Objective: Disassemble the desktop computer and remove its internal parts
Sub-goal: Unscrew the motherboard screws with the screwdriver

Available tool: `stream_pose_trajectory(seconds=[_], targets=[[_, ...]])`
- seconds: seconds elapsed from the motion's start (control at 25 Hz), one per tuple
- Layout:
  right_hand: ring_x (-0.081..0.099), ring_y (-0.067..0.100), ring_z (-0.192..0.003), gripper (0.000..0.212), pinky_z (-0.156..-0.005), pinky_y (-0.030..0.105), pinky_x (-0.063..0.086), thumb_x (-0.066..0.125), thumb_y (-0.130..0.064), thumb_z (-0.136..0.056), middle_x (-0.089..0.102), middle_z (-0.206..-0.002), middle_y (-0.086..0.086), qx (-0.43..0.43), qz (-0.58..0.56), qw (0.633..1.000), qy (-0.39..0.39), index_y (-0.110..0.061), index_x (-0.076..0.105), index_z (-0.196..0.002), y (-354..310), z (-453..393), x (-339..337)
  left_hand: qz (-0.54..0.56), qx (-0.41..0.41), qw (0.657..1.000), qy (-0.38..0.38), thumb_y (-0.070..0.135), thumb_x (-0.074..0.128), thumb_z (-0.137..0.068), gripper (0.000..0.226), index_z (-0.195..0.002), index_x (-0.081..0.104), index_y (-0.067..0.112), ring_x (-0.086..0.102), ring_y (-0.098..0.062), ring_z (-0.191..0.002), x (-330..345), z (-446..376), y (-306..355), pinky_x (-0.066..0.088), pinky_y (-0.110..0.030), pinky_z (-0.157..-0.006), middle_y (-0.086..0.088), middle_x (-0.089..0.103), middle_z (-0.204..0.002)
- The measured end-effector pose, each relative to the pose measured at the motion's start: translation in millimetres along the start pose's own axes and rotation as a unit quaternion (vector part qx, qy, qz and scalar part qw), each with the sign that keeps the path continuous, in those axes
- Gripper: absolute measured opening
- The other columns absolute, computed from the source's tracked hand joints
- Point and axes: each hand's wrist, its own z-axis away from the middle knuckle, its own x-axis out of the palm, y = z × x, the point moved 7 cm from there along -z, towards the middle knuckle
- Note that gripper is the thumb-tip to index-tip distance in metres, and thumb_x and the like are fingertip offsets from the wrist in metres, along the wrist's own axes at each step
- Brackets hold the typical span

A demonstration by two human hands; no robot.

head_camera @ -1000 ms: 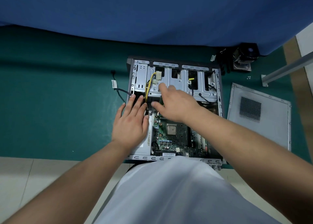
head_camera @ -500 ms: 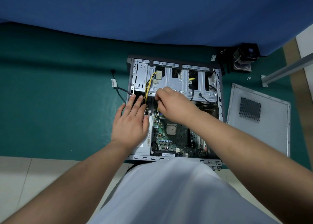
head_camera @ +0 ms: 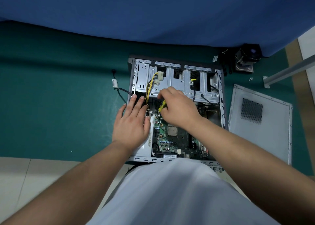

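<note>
**Open case, cable in hand**

The desktop computer case [head_camera: 219,95] lies on its side on the green worktop [head_camera: 59,105], side open, motherboard [head_camera: 172,139] exposed. The left hand [head_camera: 131,122] rests flat, fingers straight, on the power supply [head_camera: 144,148] at the case's left edge. The right hand [head_camera: 177,107] has its grip pinched on a yellow-wired cable connector [head_camera: 162,105] above the motherboard. The removed side panel [head_camera: 265,136] lies just right of the case; a cooler fan [head_camera: 245,61] sits beyond it.
</note>
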Motion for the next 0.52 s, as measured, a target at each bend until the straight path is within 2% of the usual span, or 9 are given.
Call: stream_pose_trajectory(seconds=[0.08, 0.16, 0.24, 0.28, 0.36, 0.44, 0.52], targets=[[0.057, 0.027, -0.109, 0.037, -0.073, 0.035, 0.045, 0.05, -0.037, -0.097, 0.055, -0.124, 0.004, 0.03, -0.002, 0.999, 0.012, -0.019, 0.052, -0.129, 2.1, -0.3, 0.8, 0.001, 0.001, 1.0, 0.002, 0.04, 0.034, -0.103, 0.052, -0.141, 0.059, 0.016, 0.02, -0.02, -0.156, -0.3, 0.3, 0.5, 0.027, -0.047, -0.122, -0.001, 0.04, -0.162], [0.061, 0.03, -0.098, 0.037, -0.065, 0.036, 0.044, 0.041, -0.043, -0.105, 0.056, -0.121, 0.007, 0.022, 0.044, 0.999, 0.024, -0.017, 0.05, -0.13, -0.3, -0.5, 0.8, 0.001, 0.001, 1.0, 0.002, 0.04, 0.034, -0.103, 0.052, -0.141, 0.06, 0.016, 0.02, -0.02, -0.156, -0.2, 0.3, 0.3, 0.027, -0.047, -0.121, -0.001, 0.04, -0.162], [0.06, 0.032, -0.097, 0.031, -0.065, 0.037, 0.046, 0.046, -0.032, -0.103, 0.055, -0.118, 0.008, 0.002, 0.042, 0.999, 0.033, -0.015, 0.049, -0.129, -2.8, 2.0, 0.6, 0.002, 0.001, 1.0, -0.003, 0.04, 0.033, -0.104, 0.052, -0.141, 0.06, 0.016, 0.019, -0.02, -0.157, 0.5, 0.1, 0.5, 0.028, -0.048, -0.121, -0.001, 0.039, -0.163], [0.059, 0.031, -0.102, 0.034, -0.069, 0.038, 0.048, 0.051, -0.027, -0.097, 0.054, -0.119, 0.007, 0.004, 0.03, 0.999, 0.032, -0.015, 0.049, -0.129, -2.7, 3.1, 0.3, 0.001, 0.001, 1.0, -0.004, 0.04, 0.033, -0.104, 0.052, -0.141, 0.06, 0.016, 0.019, -0.02, -0.157, 0.5, 0.0, 0.6, 0.028, -0.048, -0.121, -0.001, 0.039, -0.163], [0.057, 0.028, -0.107, 0.043, -0.074, 0.039, 0.052, 0.055, -0.028, -0.089, 0.052, -0.123, 0.004, 0.037, 0.018, 0.999, 0.028, -0.018, 0.049, -0.131, 1.4, 3.7, 0.4, 0.002, 0.0, 1.0, -0.004, 0.04, 0.034, -0.104, 0.051, -0.14, 0.06, 0.016, 0.019, -0.02, -0.157, 0.5, -0.3, 0.4, 0.028, -0.048, -0.121, -0.001, 0.039, -0.163], [0.06, 0.028, -0.1, 0.041, -0.072, 0.041, 0.054, 0.051, -0.035, -0.097, 0.051, -0.125, 0.006, 0.051, 0.022, 0.998, 0.036, -0.017, 0.049, -0.133, 1.2, 3.6, -1.3, 0.005, 0.0, 1.0, -0.006, 0.039, 0.035, -0.103, 0.051, -0.14, 0.06, 0.016, 0.019, -0.02, -0.157, 0.1, 0.3, 0.4, 0.029, -0.048, -0.12, -0.001, 0.04, -0.162], [0.062, 0.03, -0.098, 0.035, -0.072, 0.043, 0.056, 0.051, -0.03, -0.101, 0.05, -0.124, 0.007, 0.01, 0.033, 0.999, 0.033, -0.016, 0.05, -0.133, -5.2, 3.4, -0.9, 0.007, -0.001, 1.0, -0.013, 0.039, 0.034, -0.103, 0.051, -0.141, 0.06, 0.016, 0.018, -0.019, -0.157, 0.2, 0.2, 0.4, 0.029, -0.048, -0.12, -0.001, 0.039, -0.163]])
